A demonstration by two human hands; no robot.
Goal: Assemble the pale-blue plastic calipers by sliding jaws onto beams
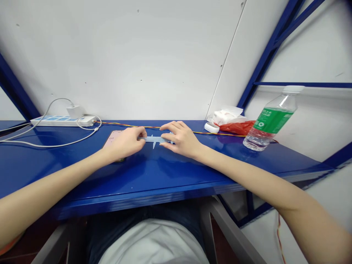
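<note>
A pale blue caliper (154, 139) spans the gap between my two hands, its jaws pointing toward me just above the blue table (154, 176). My left hand (127, 141) pinches one end of it between thumb and fingers. On the other end, my right hand (181, 139) has its thumb and index finger closed around the slider, while the other fingers are loosely curled. Part of the caliper is hidden behind my right fingers. Beneath my left hand and wrist lies a phone (112, 136) with a lit pinkish screen, partly covered.
A white power strip (62, 121) with a plugged-in charger (74, 111) and white cable sits at the back left. To the right stand a water bottle (271, 121), a red plastic bag (238, 127), a tissue pack (227, 116) and a small white device (211, 127). Thin wires run along the back.
</note>
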